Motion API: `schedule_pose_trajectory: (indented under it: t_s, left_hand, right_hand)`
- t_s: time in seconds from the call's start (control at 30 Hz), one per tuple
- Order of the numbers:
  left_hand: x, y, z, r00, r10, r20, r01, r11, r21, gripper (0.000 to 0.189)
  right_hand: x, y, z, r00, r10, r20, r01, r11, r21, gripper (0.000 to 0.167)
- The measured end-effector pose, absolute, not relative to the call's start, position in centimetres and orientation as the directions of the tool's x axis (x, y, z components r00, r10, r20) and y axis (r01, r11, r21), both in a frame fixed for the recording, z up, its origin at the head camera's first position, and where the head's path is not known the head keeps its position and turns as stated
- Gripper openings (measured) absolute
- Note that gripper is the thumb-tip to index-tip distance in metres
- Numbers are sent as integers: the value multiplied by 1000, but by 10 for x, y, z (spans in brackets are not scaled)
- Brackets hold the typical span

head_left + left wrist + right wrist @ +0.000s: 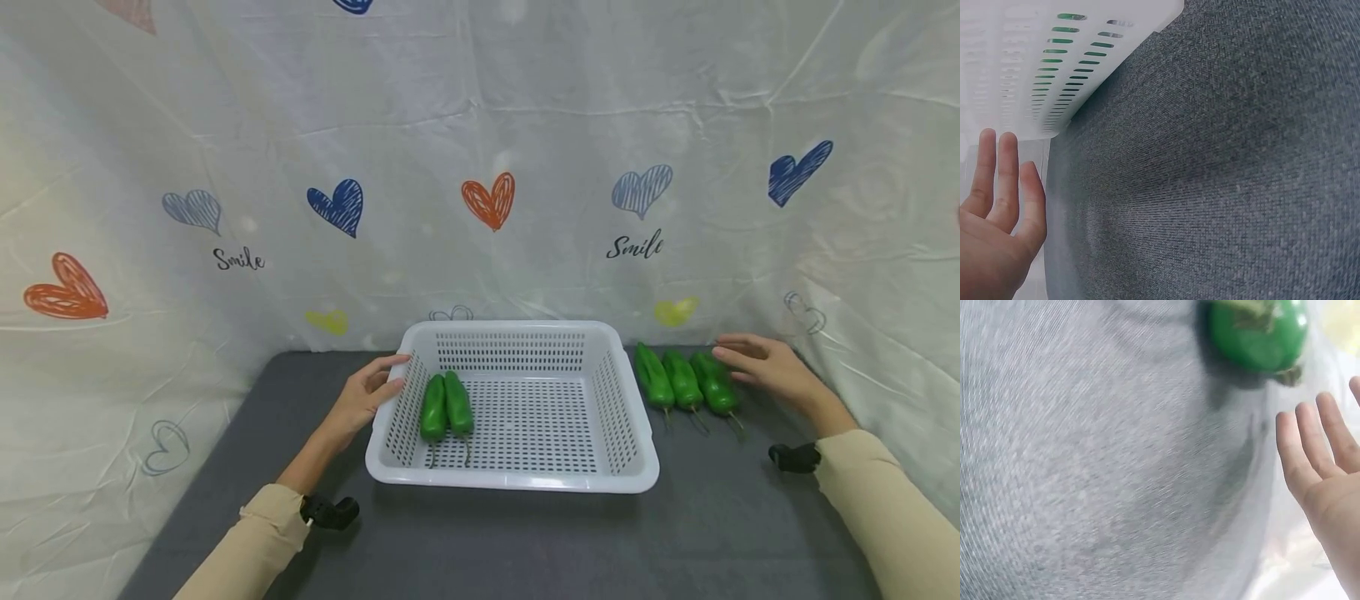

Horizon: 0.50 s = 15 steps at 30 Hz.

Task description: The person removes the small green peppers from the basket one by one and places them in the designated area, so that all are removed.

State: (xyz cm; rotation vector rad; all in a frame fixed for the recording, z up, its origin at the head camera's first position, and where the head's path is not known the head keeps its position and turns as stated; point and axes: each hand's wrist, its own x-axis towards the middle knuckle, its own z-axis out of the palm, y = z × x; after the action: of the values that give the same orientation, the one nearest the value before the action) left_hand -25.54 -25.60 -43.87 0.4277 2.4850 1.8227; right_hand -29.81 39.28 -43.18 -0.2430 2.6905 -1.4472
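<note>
A white perforated plastic basket point(517, 479) stands mid-table, holding two green peppers, a left one point(432, 410) and a right one point(458, 406), side by side at its left end. My left hand point(366, 398) is at the basket's left rim with fingers loosely extended; the left wrist view shows them beside the slotted wall point(1079, 69). Right of the basket, three more green peppers lie in a row: one nearest it point(654, 379), a middle one point(682, 381) and an outer one point(715, 385). My right hand point(768, 371) reaches the outer pepper's far end, fingers extended and holding nothing.
A dark grey cloth-like surface point(510, 550) covers the table. Directly behind the basket hangs a white sheet point(420, 275) printed with hearts and the word Smile; it also runs down both sides. Each wrist carries a small black device, the left one point(330, 512) near the basket's front left.
</note>
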Motion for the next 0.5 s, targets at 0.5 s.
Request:
schedule_pose_trajectory:
  t_s: [0.5]
  left_hand:
    - [-257, -257, -441, -965, 228, 130, 195, 288, 938, 47]
  right_hand:
    - [-282, 361, -397, -962, -204, 182, -252, 409, -877, 52]
